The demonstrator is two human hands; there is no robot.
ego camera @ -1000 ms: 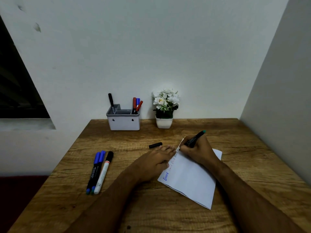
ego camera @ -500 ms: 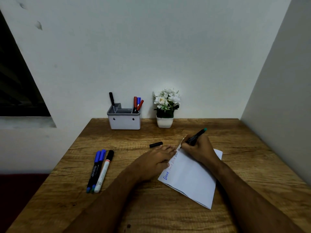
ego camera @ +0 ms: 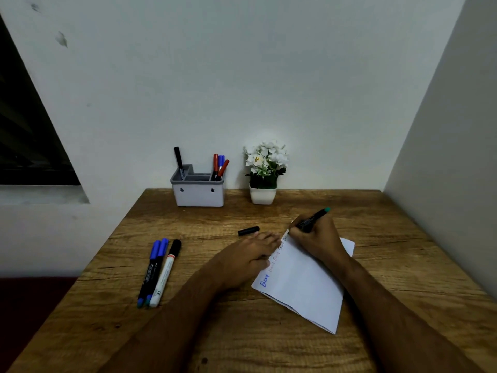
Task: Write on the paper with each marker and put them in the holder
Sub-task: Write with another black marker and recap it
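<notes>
Seen from the head camera, a wooden desk (ego camera: 269,345) stands against a pale wall. The right hand (ego camera: 314,235) grips a black marker (ego camera: 312,218) with a green end, its fingers (ego camera: 297,232) curled round the barrel, and the tip meets the far left corner of a sheet of paper (ego camera: 304,286). The paper lies at an angle on the desk, with short words in blue and red running along its left edge. The left hand (ego camera: 250,257) lies flat beside that edge, fingers straight and relaxed, the fingertips resting on the paper's border; it holds nothing. A black cap (ego camera: 248,230) lies loose on the desk just beyond the left hand.

To the left, three markers lie side by side, touching: two blue markers (ego camera: 152,270) with dark barrels and a white marker (ego camera: 165,273) with a black cap. At the back of the desk, against the wall, sits a white holder (ego camera: 199,195) with a grey rim. A black pen (ego camera: 178,161) stands in its left compartment, and two red markers and a blue one (ego camera: 220,166) stand in its right compartment. Just right of the holder is a small white pot of white flowers (ego camera: 265,170). A dark window (ego camera: 27,130) shows at the far left.
</notes>
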